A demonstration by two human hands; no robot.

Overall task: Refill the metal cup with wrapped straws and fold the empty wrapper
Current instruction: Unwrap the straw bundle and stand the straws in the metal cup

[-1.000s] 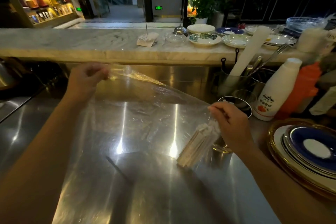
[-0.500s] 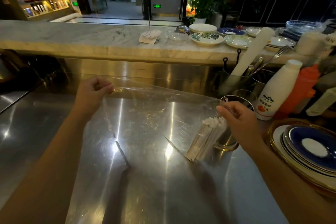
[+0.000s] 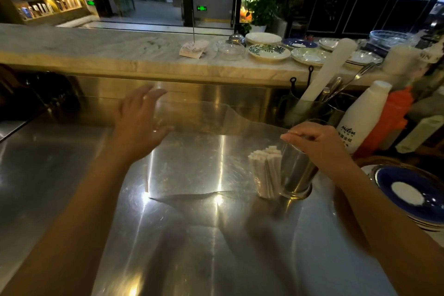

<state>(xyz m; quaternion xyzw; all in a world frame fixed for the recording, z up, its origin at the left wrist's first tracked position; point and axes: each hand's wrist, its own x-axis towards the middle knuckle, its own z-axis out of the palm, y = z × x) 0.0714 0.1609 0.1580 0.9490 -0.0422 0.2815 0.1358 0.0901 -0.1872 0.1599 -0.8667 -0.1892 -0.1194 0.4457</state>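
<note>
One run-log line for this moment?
left hand: open, above clear wrapper | right hand: on metal cup rim | wrapped straws: bundled beside cup

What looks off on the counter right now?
The straws stand bunched outside the cup, leaning on its left side, not in it. The clear wrapper lies spread, unfolded, on the steel counter. No spill or damage shows.

Both forearms are bare to the frame's edge, no sleeve showing. The left hand [image 3: 139,125] and right hand [image 3: 317,144] seem to carry no ring or watch, though motion blurs them.
</note>
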